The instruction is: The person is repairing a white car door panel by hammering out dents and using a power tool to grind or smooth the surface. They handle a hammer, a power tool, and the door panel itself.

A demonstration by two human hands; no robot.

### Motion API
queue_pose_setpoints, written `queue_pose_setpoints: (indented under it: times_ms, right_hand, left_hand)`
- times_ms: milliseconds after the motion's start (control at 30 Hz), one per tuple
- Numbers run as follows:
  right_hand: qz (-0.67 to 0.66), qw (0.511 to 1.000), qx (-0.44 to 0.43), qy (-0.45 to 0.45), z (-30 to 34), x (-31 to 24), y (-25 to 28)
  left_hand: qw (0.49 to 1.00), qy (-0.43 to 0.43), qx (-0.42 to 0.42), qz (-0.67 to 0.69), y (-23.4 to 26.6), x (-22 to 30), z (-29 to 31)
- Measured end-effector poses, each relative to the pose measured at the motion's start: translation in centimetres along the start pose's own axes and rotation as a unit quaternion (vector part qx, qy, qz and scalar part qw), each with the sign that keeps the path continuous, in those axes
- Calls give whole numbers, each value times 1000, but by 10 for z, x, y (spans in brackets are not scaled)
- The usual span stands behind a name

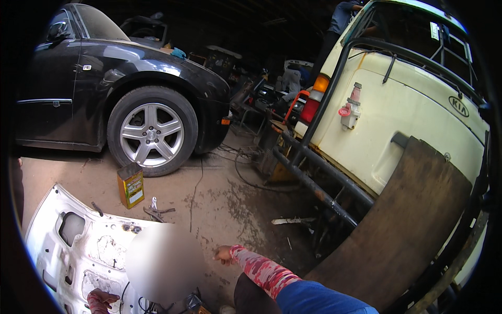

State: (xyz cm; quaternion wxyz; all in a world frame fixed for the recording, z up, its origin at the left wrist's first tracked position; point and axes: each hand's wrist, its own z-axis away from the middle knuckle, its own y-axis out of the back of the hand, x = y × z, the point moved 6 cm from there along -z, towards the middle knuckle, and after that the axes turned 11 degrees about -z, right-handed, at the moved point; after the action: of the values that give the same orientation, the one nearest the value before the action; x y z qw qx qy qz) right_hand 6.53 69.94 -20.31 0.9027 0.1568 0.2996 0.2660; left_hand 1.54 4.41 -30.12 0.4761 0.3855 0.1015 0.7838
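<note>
A white car body panel [99,230] with cut-out openings lies at the lower left. My left hand [106,297] is low over it, fingers stretched out, beside a thin black cable [123,299]. My right hand [225,255] reaches out above the concrete floor, just right of a round blurred patch; its fingers are curled, and whether anything small is in them is hidden. Red and white camouflage covers my right forearm [261,269], below a blue sleeve. The blurred patch covers the panel's right part and whatever lies there.
A yellow metal can [130,186] and some pliers [157,212] are on the floor beyond the panel. A black car [151,68] stands behind them. To the right are a cream van [408,104] with a black tube bumper [319,186] and a leaning brown board [413,209]. Another person [342,21] stands beside the van.
</note>
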Motion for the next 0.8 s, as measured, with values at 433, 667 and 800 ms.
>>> queue_pose_setpoints:
  times_ms: [433, 667, 800]
  right_hand:
    - [28, 999, -24, 0, 18, -16, -3]
    - [41, 999, -8, -11, 19, -18, 4]
    - [36, 999, 0, -17, 15, -14, 8]
  left_hand:
    - [982, 167, -62, -59, 5, 10, 15]
    - [986, 143, -65, -61, 9, 36, 46]
    - [977, 170, -95, -87, 5, 35, 56]
